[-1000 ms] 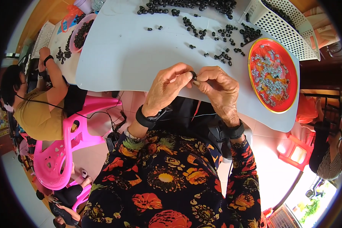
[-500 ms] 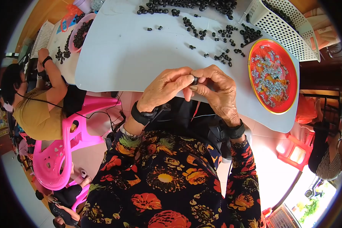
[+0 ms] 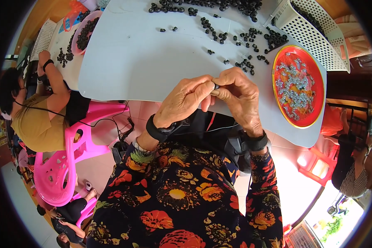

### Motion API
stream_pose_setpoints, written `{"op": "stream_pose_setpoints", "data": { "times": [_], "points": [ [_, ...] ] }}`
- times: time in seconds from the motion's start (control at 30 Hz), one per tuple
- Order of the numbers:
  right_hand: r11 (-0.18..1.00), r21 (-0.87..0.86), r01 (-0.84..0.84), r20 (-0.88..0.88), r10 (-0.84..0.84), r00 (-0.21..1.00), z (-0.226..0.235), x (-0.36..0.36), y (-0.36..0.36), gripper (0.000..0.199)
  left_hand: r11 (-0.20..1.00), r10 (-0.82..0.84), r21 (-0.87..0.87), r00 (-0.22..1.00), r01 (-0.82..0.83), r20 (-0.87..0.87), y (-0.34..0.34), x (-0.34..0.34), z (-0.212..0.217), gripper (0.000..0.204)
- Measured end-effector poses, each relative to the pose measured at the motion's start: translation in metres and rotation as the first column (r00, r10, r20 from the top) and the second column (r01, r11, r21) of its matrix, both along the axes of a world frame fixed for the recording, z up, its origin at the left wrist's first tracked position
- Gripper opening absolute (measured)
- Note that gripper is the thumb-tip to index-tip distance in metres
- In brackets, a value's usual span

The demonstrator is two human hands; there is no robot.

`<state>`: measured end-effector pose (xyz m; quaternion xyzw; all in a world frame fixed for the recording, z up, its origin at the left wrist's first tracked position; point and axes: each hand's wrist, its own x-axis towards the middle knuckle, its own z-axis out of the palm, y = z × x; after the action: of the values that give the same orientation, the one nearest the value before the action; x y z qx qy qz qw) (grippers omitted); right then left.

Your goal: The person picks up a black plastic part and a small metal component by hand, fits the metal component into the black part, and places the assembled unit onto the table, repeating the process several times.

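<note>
We see two hands at work over one pale grey table (image 3: 136, 62). Between them sits one small black ring (image 3: 216, 86), pinched at the fingertips of both: our left hand (image 3: 186, 101) closes on it from the left, our right hand (image 3: 239, 97) from the right, so the hands meet together around the piece, above the table's near edge. Each wrist carries a black band.

Loose black rings (image 3: 244, 45) lie scattered across the far half of the table, too many to count, well apart from the hands. To the right stands one round red tray (image 3: 279, 70) holding many small silvery parts (image 3: 295, 89), near our right hand but not touching it. Beyond it lies one white perforated basket (image 3: 318, 37). At the far left one pink bowl (image 3: 94, 16) holds more black pieces.

One other person in a yellow shirt (image 3: 33, 120) sits at the left on one pink plastic chair (image 3: 62, 165). Nothing lies between our hands and the tray.
</note>
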<state>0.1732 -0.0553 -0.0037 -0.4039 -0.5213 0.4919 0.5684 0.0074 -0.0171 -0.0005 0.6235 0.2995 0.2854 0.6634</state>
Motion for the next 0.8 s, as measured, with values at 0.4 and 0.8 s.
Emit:
{"op": "stream_pose_setpoints", "data": {
  "times": [0.4, 0.8],
  "points": [
    [0.984, 0.046, 0.174, 0.317, -0.18, 0.931, 0.009, -0.005, -0.009, 0.028, 1.0, 0.021, 0.009, 0.997, -0.02, -0.068, 0.006, -0.001, 0.007, 0.041],
    [0.805, 0.258, 0.534, 0.569, -0.574, 0.589, 0.104, 0.154, 0.074, 0.025, 0.986, 0.16, 0.018, 0.973, -0.165, 0.166, -0.001, 0.004, -0.006, 0.03]
  ]
}}
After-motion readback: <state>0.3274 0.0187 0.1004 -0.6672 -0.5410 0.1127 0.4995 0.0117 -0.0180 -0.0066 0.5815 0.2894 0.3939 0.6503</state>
